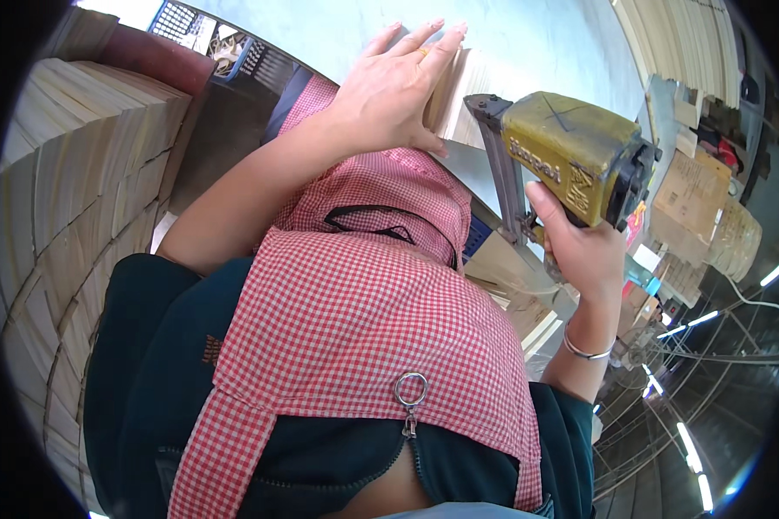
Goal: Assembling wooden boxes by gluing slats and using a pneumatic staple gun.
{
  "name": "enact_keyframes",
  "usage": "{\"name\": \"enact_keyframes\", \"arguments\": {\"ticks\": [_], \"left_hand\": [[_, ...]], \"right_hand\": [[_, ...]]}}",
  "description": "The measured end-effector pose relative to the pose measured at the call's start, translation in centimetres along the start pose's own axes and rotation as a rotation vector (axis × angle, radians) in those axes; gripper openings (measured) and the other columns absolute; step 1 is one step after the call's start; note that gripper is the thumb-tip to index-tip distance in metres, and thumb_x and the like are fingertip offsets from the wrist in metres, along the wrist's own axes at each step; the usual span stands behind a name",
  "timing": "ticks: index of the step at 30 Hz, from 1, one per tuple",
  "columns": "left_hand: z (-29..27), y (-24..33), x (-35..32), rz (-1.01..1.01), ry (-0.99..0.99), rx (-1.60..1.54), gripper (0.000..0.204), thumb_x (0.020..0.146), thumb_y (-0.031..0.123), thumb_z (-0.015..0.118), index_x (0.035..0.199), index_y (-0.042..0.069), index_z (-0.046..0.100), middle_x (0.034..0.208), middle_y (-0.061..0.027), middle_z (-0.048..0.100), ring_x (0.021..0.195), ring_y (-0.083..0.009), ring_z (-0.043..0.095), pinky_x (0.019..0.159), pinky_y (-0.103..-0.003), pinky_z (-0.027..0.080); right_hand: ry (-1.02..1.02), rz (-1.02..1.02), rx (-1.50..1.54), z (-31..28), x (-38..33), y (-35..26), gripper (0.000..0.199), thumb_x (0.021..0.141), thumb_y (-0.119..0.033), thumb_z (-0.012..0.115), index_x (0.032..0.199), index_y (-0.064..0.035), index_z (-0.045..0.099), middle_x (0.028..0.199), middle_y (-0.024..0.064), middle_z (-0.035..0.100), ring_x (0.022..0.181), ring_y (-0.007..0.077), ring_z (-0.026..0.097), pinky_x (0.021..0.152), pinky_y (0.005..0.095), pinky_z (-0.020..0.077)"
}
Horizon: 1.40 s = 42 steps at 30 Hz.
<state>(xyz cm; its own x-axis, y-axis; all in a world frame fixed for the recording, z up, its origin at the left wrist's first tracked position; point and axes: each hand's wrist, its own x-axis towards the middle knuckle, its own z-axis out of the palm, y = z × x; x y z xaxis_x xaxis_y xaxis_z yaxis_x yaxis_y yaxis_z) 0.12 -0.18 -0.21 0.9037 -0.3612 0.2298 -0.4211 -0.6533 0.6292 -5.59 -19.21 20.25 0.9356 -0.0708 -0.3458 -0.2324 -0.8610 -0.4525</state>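
At the far left, pale boards (86,186) stand in a tall pile, layered edge to edge, probably so that they take up little floor. Beyond its upper end sits a blue crate (253,59) with loose scraps, beside the pale tabletop (337,22). Over that edge reaches the left hand (398,91), palm down, its grip apart: fingers spread forward, thumb out toward the near edge. It seems laid this way to steady the wood strips (466,99), which lie on the tabletop just right of the palm; how firmly it presses, I cannot tell. Next comes the yellow nail gun (571,143), its dark nose near the right side of the strips, though whether they touch is unclear. The right hand (584,255) has its grip clamped around the gun's handle, likely to carry the weight and aim the nose. Farther right, beyond the tabletop, a cardboard box (692,199) rests among other goods.
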Motion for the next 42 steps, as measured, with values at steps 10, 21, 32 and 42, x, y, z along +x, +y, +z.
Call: {"name": "enact_keyframes", "arguments": {"ticks": [10, 21, 32, 42], "left_hand": [[-0.7, 0.2, 0.3, 0.029, 0.051, 0.06, 0.128, 0.056, 0.052, 0.095, 0.155, 0.001, 0.032, 0.146, -0.015, 0.056, 0.146, -0.027, 0.041, 0.127, -0.047, 0.016], [-5.8, 0.4, 1.0, -0.287, -0.145, -0.361, 0.104, 0.063, 0.046, 0.094, 0.14, -0.009, 0.051, 0.132, -0.0274, 0.062, 0.118, -0.0387, 0.064, 0.102, -0.043, 0.054], [-11.1, -1.4, 1.8, -0.576, -0.325, -0.596, 0.072, 0.083, 0.052, 0.077, 0.123, -0.007, 0.064, 0.116, -0.0232, 0.069, 0.105, -0.0305, 0.07, 0.09, -0.038, 0.055], [-13.9, -3.1, -1.8, -0.916, -0.009, -1.033, 0.035, 0.098, 0.033, 0.066, 0.108, -0.001, 0.068, 0.097, -0.0126, 0.072, 0.095, -0.0239, 0.072, 0.085, -0.033, 0.054]], "right_hand": [[0.587, 0.194, 0.226, -5.0, -2.5, 11.0, 0.031, 0.093, -0.019, 0.073, 0.112, 0.0044, 0.063, 0.073, 0.0047, 0.065, 0.051, 0.0076, 0.056, 0.046, 0.022, 0.0451], [0.578, 0.312, -0.473, -3.1, -4.8, 38.6, 0.05, 0.09, -0.02, 0.069, 0.133, 0.0025, 0.054, 0.102, 0.0237, 0.071, 0.088, 0.0387, 0.07, 0.084, 0.0465, 0.0554], [0.789, 0.334, -0.497, -0.8, -4.3, 40.4, 0.051, 0.09, -0.029, 0.071, 0.13, 0.0007, 0.059, 0.107, 0.0232, 0.069, 0.092, 0.0409, 0.068, 0.084, 0.0481, 0.0544], [0.634, -0.12, 0.161, 0.1, 4.8, 27.8, 0.035, 0.092, -0.019, 0.072, 0.121, -0.0002, 0.065, 0.111, 0.0133, 0.068, 0.092, 0.023, 0.067, 0.076, 0.0336, 0.0548]]}}
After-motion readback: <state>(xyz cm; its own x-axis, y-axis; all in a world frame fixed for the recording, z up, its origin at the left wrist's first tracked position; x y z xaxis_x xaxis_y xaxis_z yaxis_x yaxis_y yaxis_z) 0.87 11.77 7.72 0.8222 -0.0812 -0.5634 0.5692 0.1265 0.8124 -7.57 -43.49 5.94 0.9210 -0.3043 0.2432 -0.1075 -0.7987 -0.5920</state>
